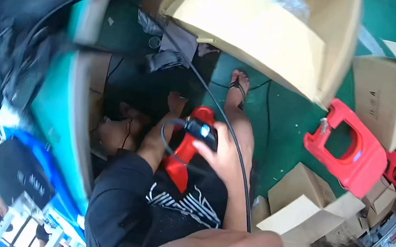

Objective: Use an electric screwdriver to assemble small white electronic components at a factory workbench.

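Observation:
My right hand [223, 155] is closed around a small black box-shaped device [202, 131] with a bright lit spot on its face. A thin cable [165, 141] runs from the device's left end and loops down. The device is over a red plastic seat [183, 155], which shows between my legs. My left forearm reaches forward beside the seat, and my left hand [176, 103] is low, near my leg. Its fingers are too small and blurred to make out.
A large open cardboard box [256, 30] with clear plastic wrap stands ahead. A black cable [200, 79] arcs across the view. At right are a red plastic stool [357, 151] and cardboard boxes [300, 189]. A teal-topped table [67, 100] with a black mesh bag [33, 4] lies left.

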Tool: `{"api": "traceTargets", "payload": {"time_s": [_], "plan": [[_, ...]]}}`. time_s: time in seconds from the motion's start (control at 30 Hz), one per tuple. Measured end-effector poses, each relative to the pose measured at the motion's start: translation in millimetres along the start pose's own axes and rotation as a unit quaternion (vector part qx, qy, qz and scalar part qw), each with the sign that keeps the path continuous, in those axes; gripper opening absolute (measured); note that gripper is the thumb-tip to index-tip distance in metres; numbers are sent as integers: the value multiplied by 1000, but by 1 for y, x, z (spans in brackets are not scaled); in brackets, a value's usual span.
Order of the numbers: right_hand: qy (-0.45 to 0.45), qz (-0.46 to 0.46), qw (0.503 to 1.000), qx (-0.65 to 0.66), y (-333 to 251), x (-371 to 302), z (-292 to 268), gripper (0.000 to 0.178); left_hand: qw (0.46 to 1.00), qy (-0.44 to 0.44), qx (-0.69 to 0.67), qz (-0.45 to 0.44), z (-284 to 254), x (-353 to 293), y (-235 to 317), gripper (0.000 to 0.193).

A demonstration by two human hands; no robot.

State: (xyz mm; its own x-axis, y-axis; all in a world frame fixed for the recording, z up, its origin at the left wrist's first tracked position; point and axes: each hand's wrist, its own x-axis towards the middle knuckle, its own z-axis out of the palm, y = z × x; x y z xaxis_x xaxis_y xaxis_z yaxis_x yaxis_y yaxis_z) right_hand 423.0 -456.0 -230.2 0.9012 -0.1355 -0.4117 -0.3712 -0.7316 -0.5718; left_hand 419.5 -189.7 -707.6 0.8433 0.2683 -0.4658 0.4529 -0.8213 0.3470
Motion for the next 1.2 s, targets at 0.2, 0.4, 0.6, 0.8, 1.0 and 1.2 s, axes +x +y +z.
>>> {"api": "traceTargets", "payload": {"time_s": [0.2, 0.4, 0.6, 0.8, 1.0, 1.2], "plan": [[129, -136, 982, 0, 23, -49, -6, 54, 904, -59, -424, 5, -138, -134, 122, 23], [93, -263, 951, 131, -61, -124, -3, 47, 822, -76, -559, 81, -340, -295, 133, 12], [-88, -393, 898, 175, -148, -236, 26, 43, 747, -25, -636, 192, -436, -432, 57, 13], [-203, -382, 882, 188, -188, -289, 51, 45, 786, 175, -537, 251, -490, -520, 20, 25], [-313, -516, 795, 54, -272, -314, 53, 45, 739, 403, -503, 194, -506, -553, 1, 42], [-451, -505, 735, 31, -311, -323, 74, 42, 701, 672, -238, 2, -526, -583, -49, 36]]}}
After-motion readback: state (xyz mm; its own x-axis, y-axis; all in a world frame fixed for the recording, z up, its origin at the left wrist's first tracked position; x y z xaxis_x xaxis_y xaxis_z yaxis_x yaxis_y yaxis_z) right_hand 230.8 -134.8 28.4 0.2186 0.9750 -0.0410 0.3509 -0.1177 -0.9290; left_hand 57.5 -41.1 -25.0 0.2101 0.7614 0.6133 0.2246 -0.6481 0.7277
